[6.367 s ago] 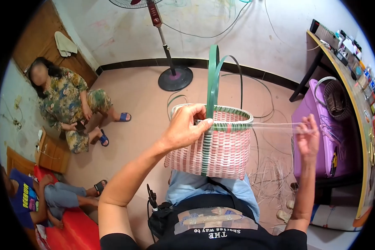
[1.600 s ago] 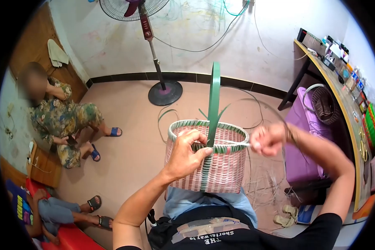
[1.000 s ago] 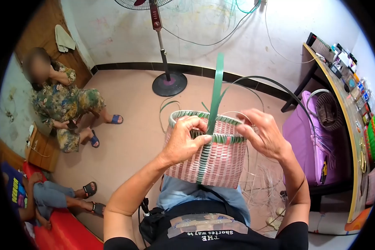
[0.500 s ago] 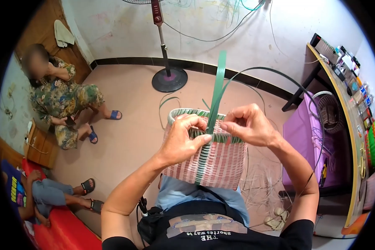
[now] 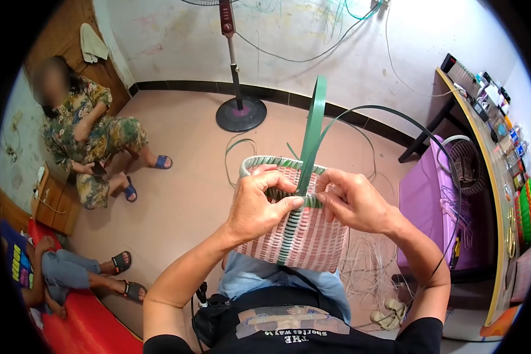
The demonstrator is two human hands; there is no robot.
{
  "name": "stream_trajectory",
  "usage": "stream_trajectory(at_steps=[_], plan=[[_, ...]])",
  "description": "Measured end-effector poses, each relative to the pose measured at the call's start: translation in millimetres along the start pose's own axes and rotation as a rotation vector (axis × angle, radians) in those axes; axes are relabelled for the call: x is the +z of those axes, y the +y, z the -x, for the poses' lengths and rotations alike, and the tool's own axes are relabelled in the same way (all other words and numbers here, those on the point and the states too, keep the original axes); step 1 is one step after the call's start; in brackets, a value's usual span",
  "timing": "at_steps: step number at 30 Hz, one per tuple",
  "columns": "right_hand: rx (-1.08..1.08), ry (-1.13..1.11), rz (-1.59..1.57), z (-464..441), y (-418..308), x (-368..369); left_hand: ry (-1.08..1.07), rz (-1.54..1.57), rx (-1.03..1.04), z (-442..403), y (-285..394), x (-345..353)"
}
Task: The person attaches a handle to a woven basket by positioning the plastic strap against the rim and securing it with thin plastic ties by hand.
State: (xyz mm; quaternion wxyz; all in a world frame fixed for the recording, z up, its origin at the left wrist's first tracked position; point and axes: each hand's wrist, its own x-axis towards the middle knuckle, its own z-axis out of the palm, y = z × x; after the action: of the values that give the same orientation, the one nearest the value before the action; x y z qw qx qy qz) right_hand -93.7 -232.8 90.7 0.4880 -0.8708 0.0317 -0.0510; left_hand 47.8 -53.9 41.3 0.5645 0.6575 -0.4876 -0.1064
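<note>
A pink-and-white woven basket point(image 5: 312, 236) with a green band down its front rests against my lap. From its near rim rises a looped green plastic strap point(image 5: 314, 127), forming a handle. My left hand point(image 5: 261, 203) grips the rim just left of the strap's foot, thumb outside and fingers over the inside. On the strap's other side, my right hand point(image 5: 360, 200) is closed in a pinch at the rim; whatever lies between its fingertips is hidden. A long dark green strip point(image 5: 407, 114) leaves the strap's base and arcs over my right arm.
A standing fan point(image 5: 241, 112) is near the back wall. Two people sit at left, one on a red seat point(image 5: 94, 318). At right are a purple bin point(image 5: 422, 206) and a cluttered table point(image 5: 484, 127). Strip scraps point(image 5: 369, 265) litter the floor beside a pair of shoes point(image 5: 389, 314).
My right hand has come down from above the rim to its edge. The strap's top has bent over into a narrow loop. My left hand keeps its hold on the basket.
</note>
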Motion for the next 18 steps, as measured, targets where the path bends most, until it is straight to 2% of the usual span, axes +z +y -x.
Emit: stream_trajectory(at_steps=[3,7,10,13,14,18], plan=[[0.230,-0.107,-0.199,-9.1,-13.5,-3.9,-0.007,0.008,0.036,-0.4,-2.4,0.6],[-0.041,0.069,-0.191,-16.0,10.5,10.6,-0.002,0.025,0.066,0.4,-6.8,-0.3],[-0.017,0.134,-0.228,-10.9,12.1,15.0,0.011,0.034,0.059,0.3,-9.0,0.2],[-0.147,0.122,0.012,-5.3,11.2,12.2,0.031,0.031,0.075,-0.5,-9.2,0.8],[-0.312,0.171,0.039,-6.1,12.4,15.9,0.039,0.029,0.086,-0.8,-9.4,1.1],[-0.410,0.093,0.228,0.1,13.6,12.6,0.064,0.073,0.132,0.1,-14.1,0.4]])
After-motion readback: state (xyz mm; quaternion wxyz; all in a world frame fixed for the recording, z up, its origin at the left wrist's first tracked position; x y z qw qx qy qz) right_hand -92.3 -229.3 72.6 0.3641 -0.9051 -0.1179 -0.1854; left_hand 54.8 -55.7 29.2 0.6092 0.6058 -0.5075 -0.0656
